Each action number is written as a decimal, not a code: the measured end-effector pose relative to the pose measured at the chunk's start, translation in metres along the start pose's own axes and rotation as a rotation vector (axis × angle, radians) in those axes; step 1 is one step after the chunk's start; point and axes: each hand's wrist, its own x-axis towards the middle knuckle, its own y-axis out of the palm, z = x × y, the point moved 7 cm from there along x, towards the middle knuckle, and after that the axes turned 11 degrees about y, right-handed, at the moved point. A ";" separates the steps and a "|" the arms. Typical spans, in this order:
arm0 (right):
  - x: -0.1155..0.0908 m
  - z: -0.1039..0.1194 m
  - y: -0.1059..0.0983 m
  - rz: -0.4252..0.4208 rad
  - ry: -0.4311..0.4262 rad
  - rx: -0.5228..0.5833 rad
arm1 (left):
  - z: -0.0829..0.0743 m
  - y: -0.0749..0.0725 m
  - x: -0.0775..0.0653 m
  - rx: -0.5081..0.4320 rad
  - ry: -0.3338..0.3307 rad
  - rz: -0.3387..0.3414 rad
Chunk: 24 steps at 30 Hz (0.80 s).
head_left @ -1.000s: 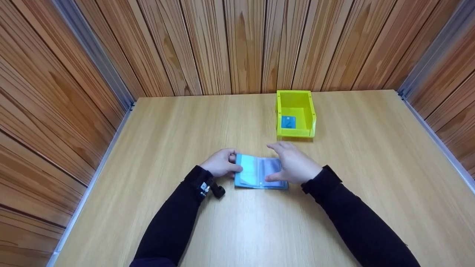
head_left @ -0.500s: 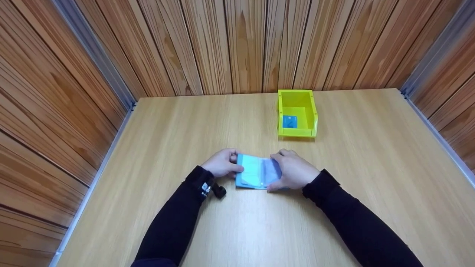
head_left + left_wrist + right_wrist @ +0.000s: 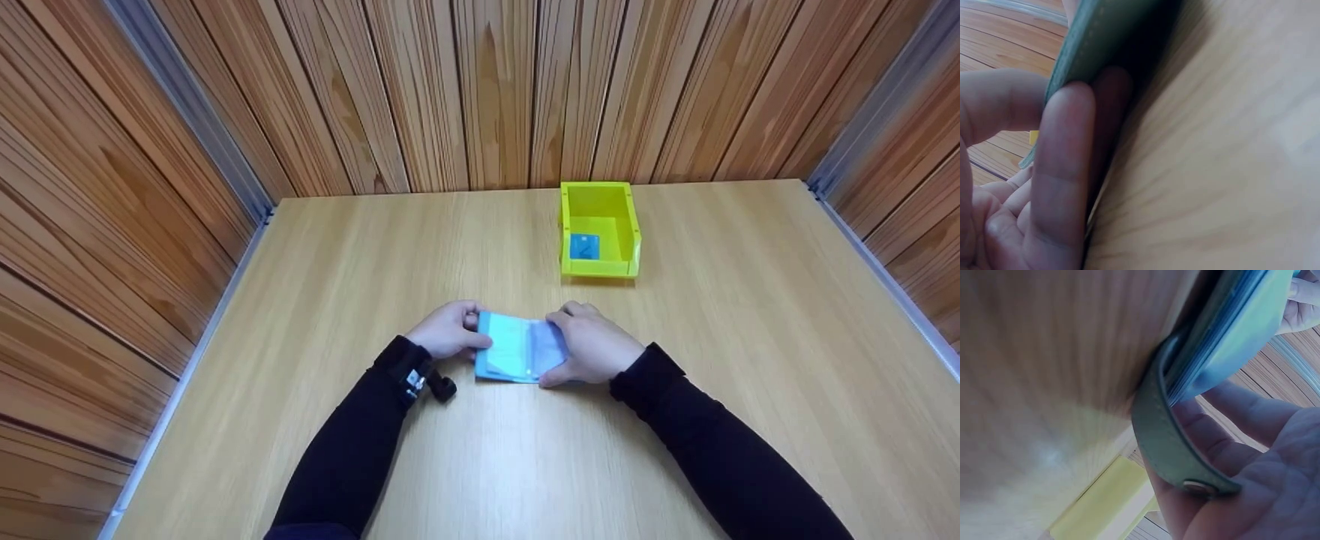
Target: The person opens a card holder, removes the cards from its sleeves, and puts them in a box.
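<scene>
A light-blue card holder (image 3: 506, 346) lies spread open on the table, its clear plastic sleeves facing up. My left hand (image 3: 444, 331) pinches the left cover, thumb on top; in the left wrist view fingers (image 3: 1064, 163) reach under the cover's raised edge. On the opposite side, my right hand (image 3: 600, 346) grips the right half, thumb at the near edge and fingers at the far edge, hiding part of it. The right wrist view shows a strap (image 3: 1157, 433) with a metal snap (image 3: 1200, 487) curving out from the holder against the palm.
Beyond the hands stands a yellow-green open-front bin (image 3: 600, 268) with a blue card (image 3: 585, 247) on its floor. Wood-panelled walls (image 3: 495, 90) close off the back and both sides of the light wooden table (image 3: 360, 262).
My right hand has come down from above the right sleeves and taken hold of that half. The left hand keeps its pinch; little differs over the last half second.
</scene>
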 end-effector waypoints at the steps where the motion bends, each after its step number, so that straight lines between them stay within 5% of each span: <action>1: 0.000 0.000 0.000 0.001 0.003 -0.002 | 0.000 0.000 0.000 0.002 0.001 0.000; 24: -0.002 0.002 -0.005 -0.053 -0.009 0.042 | -0.002 0.001 0.000 -0.007 0.020 0.005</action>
